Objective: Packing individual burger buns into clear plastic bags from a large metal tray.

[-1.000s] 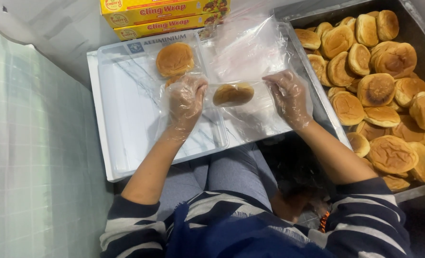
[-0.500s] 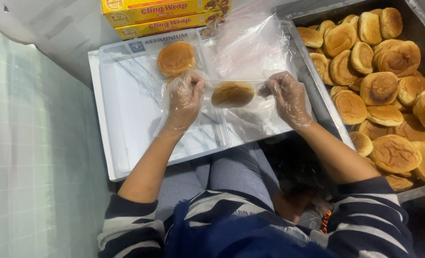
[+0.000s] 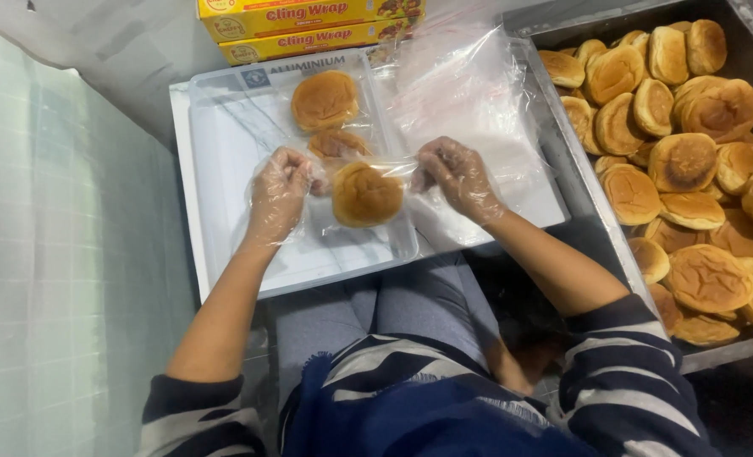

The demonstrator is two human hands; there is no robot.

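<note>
left hand (image 3: 276,196): gloved fingers pinch left edge of clear bag (image 3: 368,207)
right hand (image 3: 459,176): gloved fingers pinch bag's right edge
bun (image 3: 365,195): inside bag, between hands, over white tray (image 3: 224,220)
behind: two more buns (image 3: 325,100) on tray
right: metal bin (image 3: 601,224) full of buns

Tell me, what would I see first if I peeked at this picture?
First you would spot the big metal bin on the right, piled with golden buns. Then, in the middle, the left hand and right hand, both in thin plastic gloves, hold a clear bag with one bun inside, above a white tray.
</note>
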